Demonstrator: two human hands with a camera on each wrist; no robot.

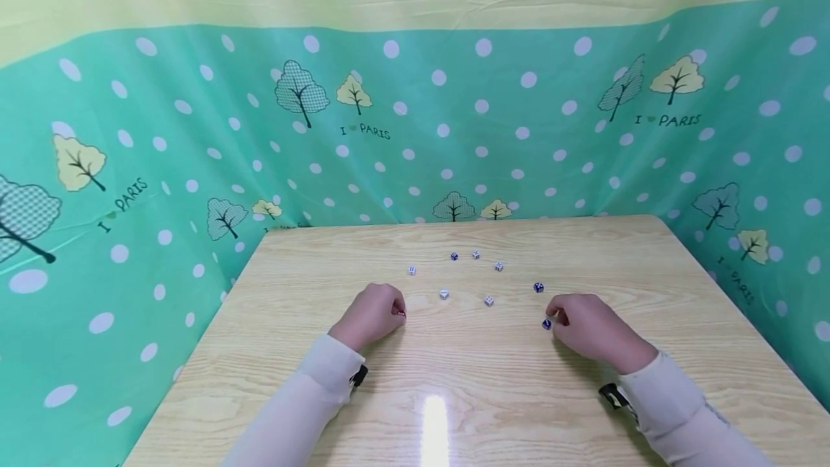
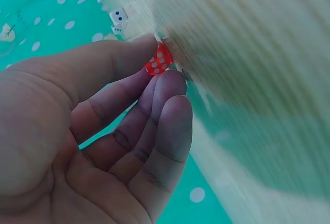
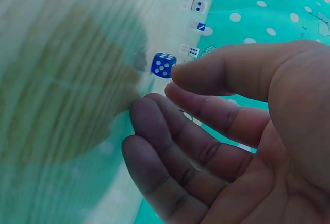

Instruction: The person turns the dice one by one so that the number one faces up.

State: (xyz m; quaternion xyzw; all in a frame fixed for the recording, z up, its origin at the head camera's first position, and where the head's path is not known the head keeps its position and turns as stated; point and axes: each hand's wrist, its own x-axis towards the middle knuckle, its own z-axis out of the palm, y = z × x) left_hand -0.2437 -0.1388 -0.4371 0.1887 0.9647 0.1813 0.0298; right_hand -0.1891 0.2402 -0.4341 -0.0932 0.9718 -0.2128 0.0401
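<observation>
My left hand point(image 1: 372, 314) pinches a small red die point(image 2: 159, 59) with white pips between thumb and fingertips, low over the wooden table. In the head view, only a sliver of that die shows past the fingers. On the right, my right hand point(image 1: 586, 324) is beside a blue die point(image 3: 164, 65) with white pips. The right wrist view has this die just past the thumb tip, with the fingers loosely bent and nothing between them. A second blue die point(image 1: 539, 287) lies a little farther back from that hand.
Across the table point(image 1: 259, 352) lie several white dice, among them a front one point(image 1: 489, 300) and a left one point(image 1: 411, 270). Another blue die point(image 1: 454, 256) sits toward the back. A green dotted cloth point(image 1: 415, 121) hangs behind and along both sides.
</observation>
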